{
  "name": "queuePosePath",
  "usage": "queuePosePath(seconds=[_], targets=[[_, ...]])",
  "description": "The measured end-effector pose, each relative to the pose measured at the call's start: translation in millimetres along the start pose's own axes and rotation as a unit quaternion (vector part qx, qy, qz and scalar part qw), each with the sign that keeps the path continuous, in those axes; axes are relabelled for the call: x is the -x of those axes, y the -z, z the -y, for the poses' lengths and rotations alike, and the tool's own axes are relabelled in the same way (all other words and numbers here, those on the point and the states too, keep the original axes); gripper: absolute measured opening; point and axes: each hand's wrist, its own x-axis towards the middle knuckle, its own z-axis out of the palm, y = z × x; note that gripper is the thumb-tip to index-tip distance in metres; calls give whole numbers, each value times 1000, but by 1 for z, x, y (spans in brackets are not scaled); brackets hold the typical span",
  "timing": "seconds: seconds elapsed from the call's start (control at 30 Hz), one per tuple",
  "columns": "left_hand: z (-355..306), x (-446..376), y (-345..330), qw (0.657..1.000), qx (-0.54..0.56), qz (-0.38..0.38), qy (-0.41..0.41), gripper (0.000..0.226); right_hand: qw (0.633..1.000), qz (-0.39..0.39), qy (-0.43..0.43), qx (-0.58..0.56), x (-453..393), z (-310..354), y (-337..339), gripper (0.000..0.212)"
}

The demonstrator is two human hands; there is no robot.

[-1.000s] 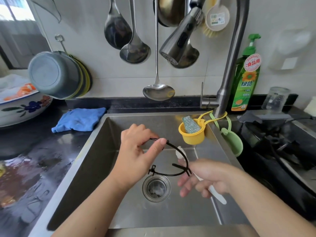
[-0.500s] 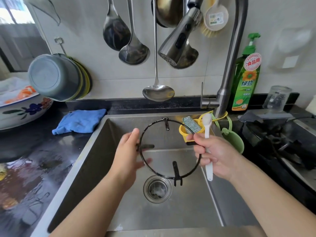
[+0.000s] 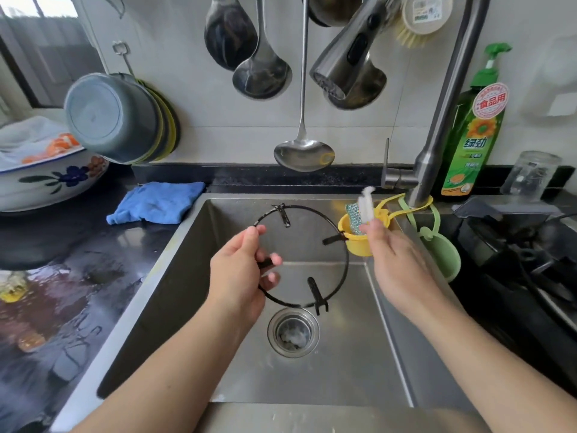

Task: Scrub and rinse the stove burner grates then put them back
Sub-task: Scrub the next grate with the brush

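head view: the left hand held a black ring grate upright over the middle of a steel sink, fingers and thumb pinching its left edge above the drain. to the right, the right hand was curled around a white brush, head pointing up, just beside the grate's right edge. a yellow cup hung behind it, at the far right of the sink.

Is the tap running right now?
Off. No water falls from the faucet spray head onto the burner grate or into the sink.
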Motion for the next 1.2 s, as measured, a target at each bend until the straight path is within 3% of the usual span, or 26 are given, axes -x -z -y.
queuePosePath(seconds=[0.07,0.13,0.2,0.37,0.53,0.7,0.9,1.13,1.2], targets=[[-5,-8,5,999,25,-47,-13,22,995,49,55,70,14,10,0,47],[-11,-13,10,995,57,-78,-15,22,974,135,71,167,27,13,-9,37],[-13,-14,15,993,79,-86,-16,21,960,168,74,212,34,14,-22,36],[0,-3,2,998,41,-41,-34,23,959,109,79,251,22,26,-41,39],[-15,-11,10,992,82,-85,-47,22,963,110,30,243,32,10,-28,42],[-6,-7,4,995,78,-60,-31,22,964,100,81,231,24,26,-42,41],[-20,-20,18,985,138,-97,-24,22,964,128,37,230,27,2,-36,44],[-22,-24,21,984,142,-101,-27,21,982,50,51,177,16,12,-28,42],[-20,-26,23,985,146,-93,-12,22,978,84,67,178,20,11,-29,41]])
